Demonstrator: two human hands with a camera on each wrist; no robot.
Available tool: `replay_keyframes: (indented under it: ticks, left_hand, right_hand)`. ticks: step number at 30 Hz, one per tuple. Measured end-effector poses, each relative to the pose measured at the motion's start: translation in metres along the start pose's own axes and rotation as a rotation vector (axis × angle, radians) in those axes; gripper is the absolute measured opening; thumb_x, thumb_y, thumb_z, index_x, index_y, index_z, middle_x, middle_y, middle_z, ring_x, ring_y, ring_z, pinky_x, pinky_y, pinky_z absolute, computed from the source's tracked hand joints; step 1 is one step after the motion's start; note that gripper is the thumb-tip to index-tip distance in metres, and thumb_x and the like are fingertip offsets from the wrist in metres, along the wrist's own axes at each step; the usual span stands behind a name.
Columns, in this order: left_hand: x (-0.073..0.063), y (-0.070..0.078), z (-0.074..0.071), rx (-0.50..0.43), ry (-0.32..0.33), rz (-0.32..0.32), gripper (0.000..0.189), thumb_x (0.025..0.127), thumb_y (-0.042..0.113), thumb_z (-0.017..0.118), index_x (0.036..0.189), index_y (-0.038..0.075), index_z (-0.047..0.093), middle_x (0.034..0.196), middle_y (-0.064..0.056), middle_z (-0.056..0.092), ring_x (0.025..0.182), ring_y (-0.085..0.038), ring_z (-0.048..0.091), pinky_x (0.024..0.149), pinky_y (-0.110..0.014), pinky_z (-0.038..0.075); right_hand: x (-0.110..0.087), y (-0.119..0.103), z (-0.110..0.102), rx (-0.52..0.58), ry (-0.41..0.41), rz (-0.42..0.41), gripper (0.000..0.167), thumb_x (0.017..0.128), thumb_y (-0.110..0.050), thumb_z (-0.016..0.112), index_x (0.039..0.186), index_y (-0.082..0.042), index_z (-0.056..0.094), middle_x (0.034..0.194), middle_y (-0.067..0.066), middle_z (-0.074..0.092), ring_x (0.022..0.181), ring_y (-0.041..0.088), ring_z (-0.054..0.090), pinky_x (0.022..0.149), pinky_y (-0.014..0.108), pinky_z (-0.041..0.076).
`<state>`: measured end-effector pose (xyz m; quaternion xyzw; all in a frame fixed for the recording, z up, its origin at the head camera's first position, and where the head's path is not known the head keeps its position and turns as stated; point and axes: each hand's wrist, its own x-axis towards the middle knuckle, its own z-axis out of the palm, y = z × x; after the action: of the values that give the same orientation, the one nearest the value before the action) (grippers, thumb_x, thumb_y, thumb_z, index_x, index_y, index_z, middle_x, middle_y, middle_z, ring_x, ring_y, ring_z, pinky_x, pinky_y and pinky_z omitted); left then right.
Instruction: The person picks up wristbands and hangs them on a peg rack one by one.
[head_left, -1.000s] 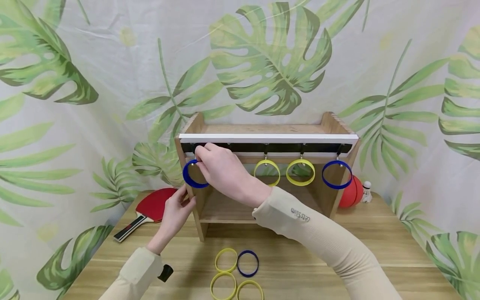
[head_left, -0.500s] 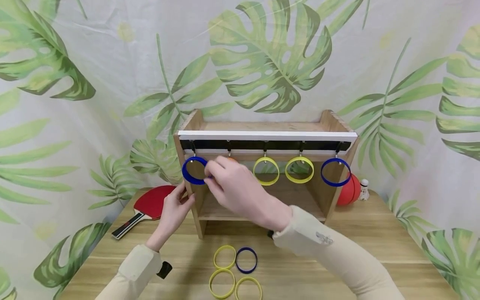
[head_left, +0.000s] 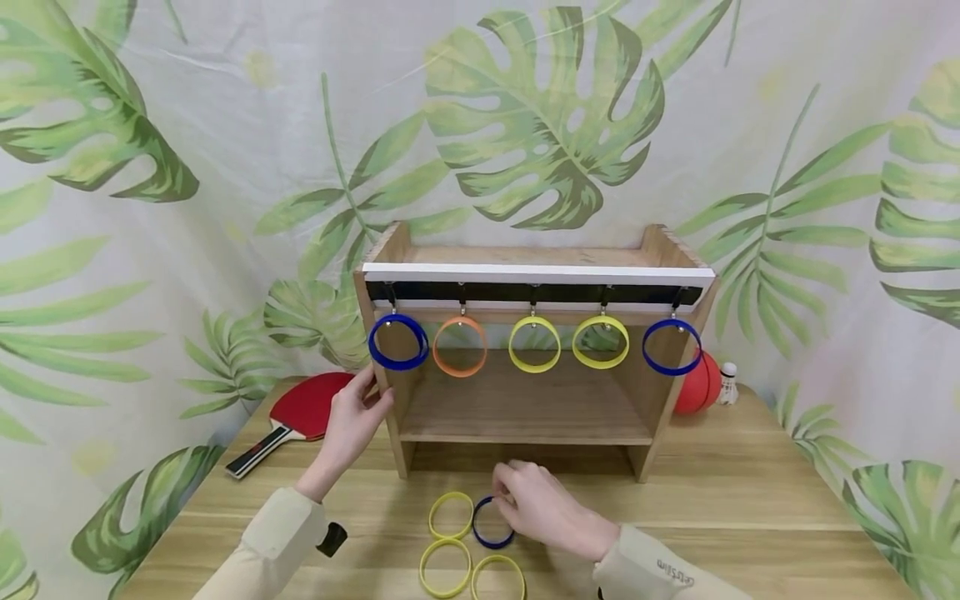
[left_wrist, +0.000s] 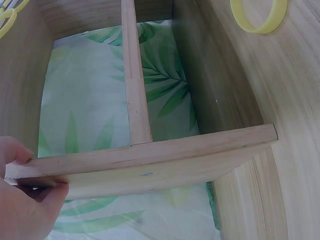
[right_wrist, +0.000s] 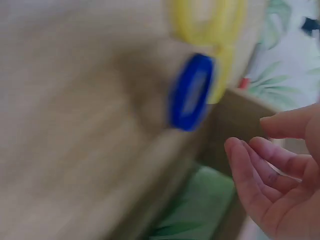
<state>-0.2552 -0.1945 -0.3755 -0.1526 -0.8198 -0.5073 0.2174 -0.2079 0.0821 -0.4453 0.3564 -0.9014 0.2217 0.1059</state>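
My left hand (head_left: pixel 352 421) grips the left side panel of a wooden shelf (head_left: pixel 525 408); in the left wrist view, thumb and finger lie on either side of the panel's edge. Low over the table, my right hand (head_left: pixel 536 504) overlaps the edge of a blue ring (head_left: pixel 492 546) in the head view. Seen from the right wrist, its fingers are loosely bent, hold nothing, and stand apart from that ring (right_wrist: pixel 192 92). Yellow rings (head_left: pixel 444 592) lie beside the blue one. Along the shelf front, hooks carry blue (head_left: pixel 397 365), orange (head_left: pixel 460 372) and yellow rings (head_left: pixel 534 368).
A red table tennis paddle (head_left: pixel 311 408) lies left of the shelf. At its right are a red ball (head_left: pixel 697 383) and a shuttlecock (head_left: pixel 727 385). Leaf-patterned cloth (head_left: pixel 225 100) hangs behind the wooden table (head_left: pixel 720 500).
My right hand has left the blue ring on the leftmost hook and come down to the blue ring on the table. The orange ring is now uncovered. My left hand stays on the shelf.
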Motion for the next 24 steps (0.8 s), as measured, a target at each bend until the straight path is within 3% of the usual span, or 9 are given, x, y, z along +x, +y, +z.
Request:
replay_keyframes:
  ticks: [4, 12, 18, 24]
  left_hand:
    - [0.003, -0.023, 0.002, -0.005, 0.007, -0.002, 0.047, 0.093, -0.004, 0.059, 0.139, 0.004, 0.055, 0.131, -0.021, 0.064, 0.123, -0.034, 0.060, 0.093, -0.045, 0.056]
    - [0.003, -0.028, 0.003, -0.017, 0.003, 0.009, 0.049, 0.093, -0.005, 0.058, 0.140, 0.005, 0.055, 0.133, -0.020, 0.063, 0.124, -0.034, 0.059, 0.093, -0.045, 0.056]
    - [0.003, -0.020, 0.003, -0.010, 0.000, 0.000, 0.047, 0.093, -0.006, 0.058, 0.139, 0.002, 0.054, 0.132, -0.022, 0.063, 0.123, -0.035, 0.060, 0.093, -0.045, 0.056]
    - [-0.001, 0.009, -0.001, 0.022, -0.002, 0.000, 0.044, 0.092, -0.009, 0.057, 0.136, -0.008, 0.054, 0.127, -0.028, 0.064, 0.120, -0.040, 0.061, 0.090, -0.044, 0.057]
  right_hand:
    - [-0.005, 0.015, 0.016, 0.010, -0.066, 0.086, 0.012, 0.087, -0.003, 0.067, 0.080, -0.009, 0.059, 0.072, 0.000, 0.058, 0.057, -0.001, 0.041, 0.048, 0.011, 0.038]
    - [-0.008, 0.029, 0.032, -0.004, -0.133, 0.135, 0.012, 0.086, -0.003, 0.069, 0.078, -0.009, 0.061, 0.071, -0.001, 0.058, 0.056, 0.001, 0.042, 0.048, 0.014, 0.039]
    - [-0.007, 0.034, 0.036, 0.018, -0.119, 0.126, 0.017, 0.085, 0.001, 0.066, 0.075, -0.010, 0.060, 0.067, -0.002, 0.059, 0.055, -0.001, 0.041, 0.048, 0.013, 0.038]
    - [-0.005, 0.029, 0.024, 0.039, -0.056, 0.077, 0.016, 0.084, 0.006, 0.063, 0.077, -0.008, 0.062, 0.068, 0.000, 0.064, 0.055, -0.002, 0.046, 0.048, 0.011, 0.039]
